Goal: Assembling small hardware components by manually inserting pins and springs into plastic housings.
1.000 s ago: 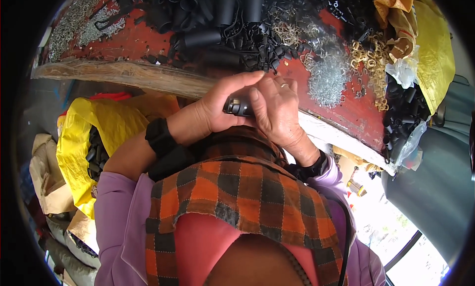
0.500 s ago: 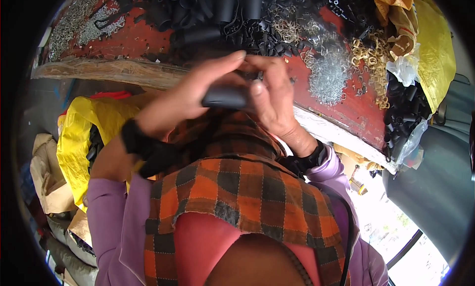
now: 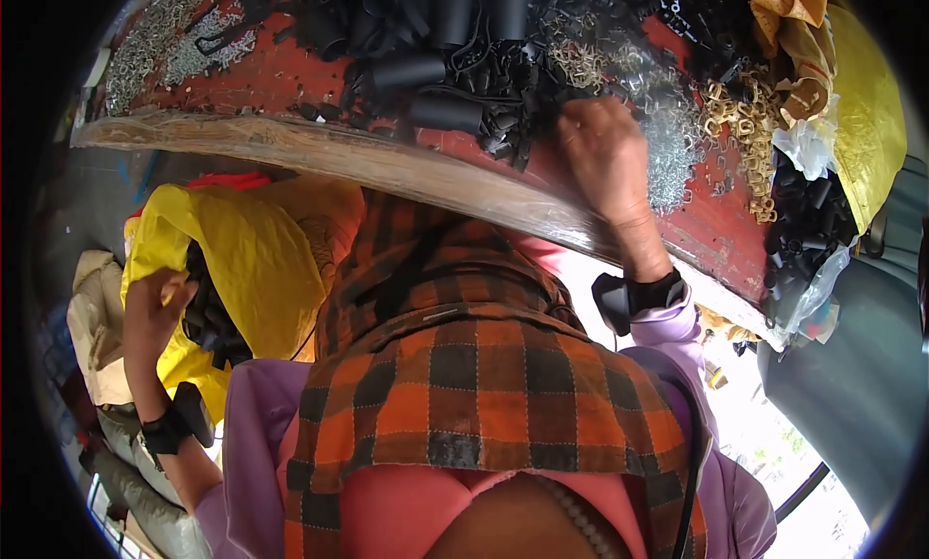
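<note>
My left hand [image 3: 155, 312] is out to the left at the mouth of a yellow bag [image 3: 266, 278]. Its fingers are apart and I see nothing in them. Black tubular parts [image 3: 208, 322] fill the bag's opening beside it. Over the red tabletop [image 3: 706, 225], my right hand [image 3: 610, 157] is smeared by motion, with fingers bent down. It is between a heap of small black pieces [image 3: 503, 123] and a pile of silvery wire clips [image 3: 668, 167]; whether it holds anything is hidden. A black tube [image 3: 445, 114] lies near the table's front edge.
Larger black tubes [image 3: 450, 17] are heaped at the back. Brass-coloured buckles [image 3: 750, 123] lie at the right, with more small metal clips [image 3: 145, 56] far left. The table has a wooden front edge [image 3: 319, 157]. Another yellow bag [image 3: 861, 104] hangs at the right.
My hands were together around a black tubular part in front of the table. They have parted: left down to the yellow bag, right over the table. The part is gone from between them.
</note>
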A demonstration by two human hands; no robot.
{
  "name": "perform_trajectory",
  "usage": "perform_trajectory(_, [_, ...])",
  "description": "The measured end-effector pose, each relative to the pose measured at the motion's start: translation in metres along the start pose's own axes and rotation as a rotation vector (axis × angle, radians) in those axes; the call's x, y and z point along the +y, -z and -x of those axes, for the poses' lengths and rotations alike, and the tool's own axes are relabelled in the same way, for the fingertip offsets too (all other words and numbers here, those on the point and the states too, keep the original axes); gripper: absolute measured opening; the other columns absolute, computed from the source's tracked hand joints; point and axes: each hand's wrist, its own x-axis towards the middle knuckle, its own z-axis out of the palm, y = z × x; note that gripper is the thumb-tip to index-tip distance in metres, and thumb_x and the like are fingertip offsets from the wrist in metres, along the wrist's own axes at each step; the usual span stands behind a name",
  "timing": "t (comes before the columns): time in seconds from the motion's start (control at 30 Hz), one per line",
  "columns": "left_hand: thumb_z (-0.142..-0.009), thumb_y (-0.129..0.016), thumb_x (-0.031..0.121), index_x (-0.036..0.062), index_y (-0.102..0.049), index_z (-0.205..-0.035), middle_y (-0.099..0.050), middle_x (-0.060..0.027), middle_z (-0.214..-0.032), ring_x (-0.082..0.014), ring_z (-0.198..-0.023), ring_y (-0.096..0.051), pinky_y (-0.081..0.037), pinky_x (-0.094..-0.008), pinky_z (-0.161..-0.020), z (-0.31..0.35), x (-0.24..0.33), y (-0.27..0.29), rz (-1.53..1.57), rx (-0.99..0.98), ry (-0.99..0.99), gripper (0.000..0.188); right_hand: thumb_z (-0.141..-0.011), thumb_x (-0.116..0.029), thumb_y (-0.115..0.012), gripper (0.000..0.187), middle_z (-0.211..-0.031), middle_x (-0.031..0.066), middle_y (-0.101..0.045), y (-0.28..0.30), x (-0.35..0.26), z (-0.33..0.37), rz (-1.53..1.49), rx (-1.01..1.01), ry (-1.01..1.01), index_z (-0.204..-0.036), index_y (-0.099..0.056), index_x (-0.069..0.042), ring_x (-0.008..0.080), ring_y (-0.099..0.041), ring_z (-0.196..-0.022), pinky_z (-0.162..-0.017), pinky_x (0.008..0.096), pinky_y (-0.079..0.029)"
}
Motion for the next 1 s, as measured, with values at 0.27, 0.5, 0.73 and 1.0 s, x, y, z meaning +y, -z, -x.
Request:
perform_trajectory(0.27, [-0.073,-0.061,0.011,-0.0014,-0.056,-0.080,-0.057,-0.0126,-0.070,-0.0252,-0.062,-0.056,-0.043,-0.0299,-0.057,-0.078,0.188,0.017,0.353,-0.016,-0.803,0.015,-0.073,-0.011,-0.059,0.013,-0.077,0.0122,-0.056,0.027,0.053,-0.032,0.260,0.072,-0.152,-0.084,-0.060,-0.006,0.0285,-0.057,-0.069,-0.061,0.0348,-0.045])
perform_trajectory(0.5, [-0.072,-0.059,0.014,-0.0004,-0.055,-0.081,-0.056,-0.0138,-0.069,-0.0309,-0.064,-0.055,-0.044,-0.0364,-0.057,-0.141,0.311,-0.014,0.270,0.110,-1.151,0.017,-0.074,-0.019,-0.058,0.019,-0.080,0.0130,-0.056,0.030,0.092,-0.093,0.182,0.166,-0.113,-0.091,-0.060,-0.009,0.0290,-0.057,-0.072,-0.063,0.0353,-0.045])
perform_trajectory(0.73, [-0.074,-0.060,0.017,0.0003,-0.057,-0.086,-0.057,-0.0130,-0.078,-0.0263,-0.074,-0.057,-0.046,-0.0352,-0.064,-0.187,0.379,0.004,0.216,0.415,-1.002,0.021,-0.070,-0.024,-0.064,0.024,-0.072,0.0075,-0.057,-0.018,0.123,-0.124,0.549,0.128,0.079,-0.087,-0.061,-0.008,0.0228,-0.058,-0.063,-0.057,0.0303,-0.046])
perform_trajectory(1.0, [-0.080,-0.058,0.023,-0.0012,-0.053,-0.104,-0.058,-0.0078,-0.092,-0.0150,-0.084,-0.057,-0.048,-0.0271,-0.071,-0.165,0.374,-0.012,1.367,-0.389,-0.482,0.034,-0.073,-0.022,-0.063,0.023,-0.070,0.0066,-0.056,0.015,0.065,-0.083,-0.085,0.057,-0.348,-0.089,-0.059,-0.006,0.0172,-0.056,-0.058,-0.053,0.0274,-0.044])
